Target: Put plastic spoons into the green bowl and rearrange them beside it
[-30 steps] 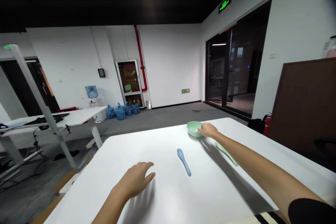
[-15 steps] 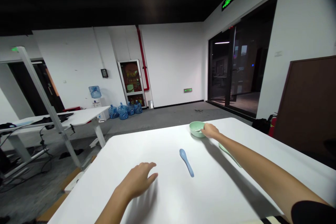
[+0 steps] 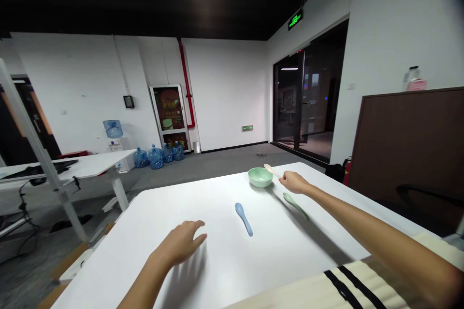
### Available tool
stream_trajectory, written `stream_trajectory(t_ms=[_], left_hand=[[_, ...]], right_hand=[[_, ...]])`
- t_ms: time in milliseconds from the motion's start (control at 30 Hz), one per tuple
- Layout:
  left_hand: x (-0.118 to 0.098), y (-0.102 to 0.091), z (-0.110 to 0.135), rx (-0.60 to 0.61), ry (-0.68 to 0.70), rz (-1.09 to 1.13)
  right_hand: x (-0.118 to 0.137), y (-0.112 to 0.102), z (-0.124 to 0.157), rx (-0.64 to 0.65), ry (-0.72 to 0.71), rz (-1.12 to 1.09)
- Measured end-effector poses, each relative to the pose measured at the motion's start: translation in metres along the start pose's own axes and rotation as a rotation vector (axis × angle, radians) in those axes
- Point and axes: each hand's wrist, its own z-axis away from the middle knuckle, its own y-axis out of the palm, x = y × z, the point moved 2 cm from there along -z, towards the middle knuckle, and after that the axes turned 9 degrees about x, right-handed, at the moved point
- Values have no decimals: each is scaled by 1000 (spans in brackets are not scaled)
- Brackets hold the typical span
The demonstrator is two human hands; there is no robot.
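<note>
My right hand (image 3: 295, 183) grips a cream-coloured spoon (image 3: 271, 170) by its handle. The spoon's bowl end is raised beside the right rim of a green bowl (image 3: 260, 178), near the table's far edge. Below my right wrist, a light green spoon (image 3: 295, 205) lies on the table. In the middle of the tabletop rests a blue spoon (image 3: 244, 219), handle pointing towards me. My left hand (image 3: 184, 243) hovers to the left of the blue spoon, fingers apart and holding nothing.
The white table (image 3: 213, 203) stretches out in front of me. Beyond it on the floor stand several blue water bottles (image 3: 155, 157). Another white table (image 3: 105, 161) is at the left. A brown cabinet (image 3: 409, 149) stands at the right.
My right hand has lifted the cream spoon out of the green bowl and moved it to the right of the rim. The view has turned slightly right. My left hand stays open.
</note>
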Motion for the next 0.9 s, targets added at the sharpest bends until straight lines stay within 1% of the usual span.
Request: stream_trajectory(t_ms=[100,200,400,667,900], left_hand=[[0,0,2,1,-1,2],[1,1,2,0,-1,16],[0,1,1,9,-4,9],[2,4,-4,12,1,2],[0,2,-2,0,5,7]], right_hand=[[-23,7,15,59,85,9],[-44,19,23,107,153,7],[-69,39,26,158,229,47],[-80,46,29,286,248,76],[-80,49,31,316,255,81]])
